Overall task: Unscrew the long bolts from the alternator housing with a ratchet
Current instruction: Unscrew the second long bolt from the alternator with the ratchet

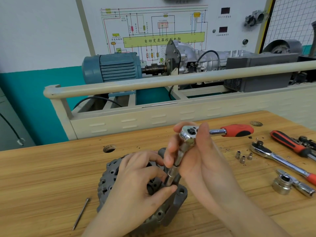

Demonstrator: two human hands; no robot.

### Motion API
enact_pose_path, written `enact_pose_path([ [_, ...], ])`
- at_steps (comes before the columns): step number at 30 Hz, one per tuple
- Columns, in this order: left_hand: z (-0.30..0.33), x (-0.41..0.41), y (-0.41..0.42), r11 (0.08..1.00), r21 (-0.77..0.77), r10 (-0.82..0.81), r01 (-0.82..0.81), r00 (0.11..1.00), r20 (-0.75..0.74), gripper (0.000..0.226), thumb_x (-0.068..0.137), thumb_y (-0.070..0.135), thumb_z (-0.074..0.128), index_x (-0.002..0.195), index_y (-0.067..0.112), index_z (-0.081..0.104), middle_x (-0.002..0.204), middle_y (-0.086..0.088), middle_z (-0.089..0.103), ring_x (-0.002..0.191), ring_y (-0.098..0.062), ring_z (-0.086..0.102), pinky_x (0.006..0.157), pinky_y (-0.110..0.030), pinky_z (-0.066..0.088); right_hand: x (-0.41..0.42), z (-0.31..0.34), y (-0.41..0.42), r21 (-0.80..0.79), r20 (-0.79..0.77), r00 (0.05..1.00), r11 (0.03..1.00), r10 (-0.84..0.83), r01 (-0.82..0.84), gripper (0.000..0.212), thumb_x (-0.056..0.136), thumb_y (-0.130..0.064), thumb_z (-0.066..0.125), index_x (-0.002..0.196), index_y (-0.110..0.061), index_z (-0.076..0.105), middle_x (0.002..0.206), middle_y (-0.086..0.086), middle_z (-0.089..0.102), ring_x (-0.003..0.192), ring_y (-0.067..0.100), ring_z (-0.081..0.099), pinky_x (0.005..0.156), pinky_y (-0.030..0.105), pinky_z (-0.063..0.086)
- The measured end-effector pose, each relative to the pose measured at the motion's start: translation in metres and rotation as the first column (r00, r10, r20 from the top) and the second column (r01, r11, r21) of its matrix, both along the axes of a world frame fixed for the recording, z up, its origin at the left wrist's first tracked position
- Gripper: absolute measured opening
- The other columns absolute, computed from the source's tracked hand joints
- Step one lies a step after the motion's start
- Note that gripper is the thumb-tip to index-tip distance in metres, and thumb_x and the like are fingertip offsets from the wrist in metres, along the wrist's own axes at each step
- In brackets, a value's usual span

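Nearest, one long bolt [80,214] lies loose on the wooden desk [42,177], left of the alternator housing [109,178]. Left hand [136,182] pinches the socket [171,177] above the housing; right hand [196,151] grips the ratchet [217,131] head.

alternator housing [109,182] on the workbench [42,177], loose bolt [80,213] to its left, sockets [242,156] right.
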State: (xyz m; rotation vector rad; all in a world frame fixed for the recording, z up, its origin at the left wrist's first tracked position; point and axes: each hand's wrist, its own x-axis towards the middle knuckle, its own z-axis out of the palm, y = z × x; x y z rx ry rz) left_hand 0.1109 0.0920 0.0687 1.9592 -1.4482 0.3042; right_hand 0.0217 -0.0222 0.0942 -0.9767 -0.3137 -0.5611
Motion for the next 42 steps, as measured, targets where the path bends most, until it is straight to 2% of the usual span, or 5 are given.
enact_pose_path([
  [7,0.002,-0.002,0.0,1.0,-0.022,-0.018,0.016,0.998,-0.057,0.031,0.068,0.063,0.049,0.073,0.035,0.062,0.097,0.027,0.052,0.11,0.011,0.035,0.097,-0.014,0.019,0.001,0.004,-0.001,-0.044,-0.029,0.999,0.999,-0.013,0.012,0.04,0.065,-0.054,0.069,0.085,-0.02,0.068,0.068,0.002,0.064,0.058,0.015,0.058,0.06,0.024,0.05],
  [13,0.005,-0.002,-0.001,0.993,-0.098,-0.062,0.059,0.998,-0.025,0.023,0.076,0.05,0.053,0.064,0.031,0.052,0.075,0.023,0.056,0.094,0.012,0.046,0.089,-0.043,0.04,0.002,0.005,0.003,-0.103,-0.059,0.998,0.995,-0.01,0.004,0.039,0.064,-0.057,0.066,0.084,-0.023,0.068,0.069,0.002,0.065,0.059,0.015,0.059,0.057,0.025,0.05],
  [19,0.004,-0.001,-0.001,0.991,-0.124,-0.067,0.056,0.994,-0.083,0.029,0.073,0.05,0.056,0.058,0.025,0.055,0.082,0.013,0.061,0.094,0.012,0.049,0.091,-0.044,0.04,0.004,0.005,0.001,-0.146,-0.075,0.997,0.989,-0.009,-0.002,0.043,0.074,-0.063,0.052,0.086,-0.025,0.068,0.072,0.002,0.067,0.063,0.014,0.061,0.055,0.026,0.048],
  [38,0.005,0.0,0.002,0.999,-0.019,-0.05,0.047,0.98,-0.191,0.045,0.061,0.066,0.049,0.076,0.03,0.071,0.116,0.04,0.038,0.111,0.028,0.026,0.089,0.005,0.01,0.012,-0.003,-0.018,0.014,-0.046,0.977,0.978,0.208,-0.208,0.045,0.083,-0.049,0.045,0.092,-0.013,0.069,0.074,0.003,0.066,0.057,0.014,0.06,0.06,0.025,0.048],
  [42,0.007,-0.001,0.002,0.998,-0.011,-0.059,0.058,0.978,-0.199,0.021,0.061,0.065,0.051,0.062,0.045,0.057,0.114,0.039,0.042,0.111,0.026,0.029,0.089,0.004,0.011,0.015,-0.005,-0.018,0.029,-0.022,0.979,0.979,0.202,-0.202,0.042,0.081,-0.051,0.054,0.093,-0.014,0.07,0.074,0.001,0.066,0.059,0.013,0.06,0.061,0.024,0.049],
])
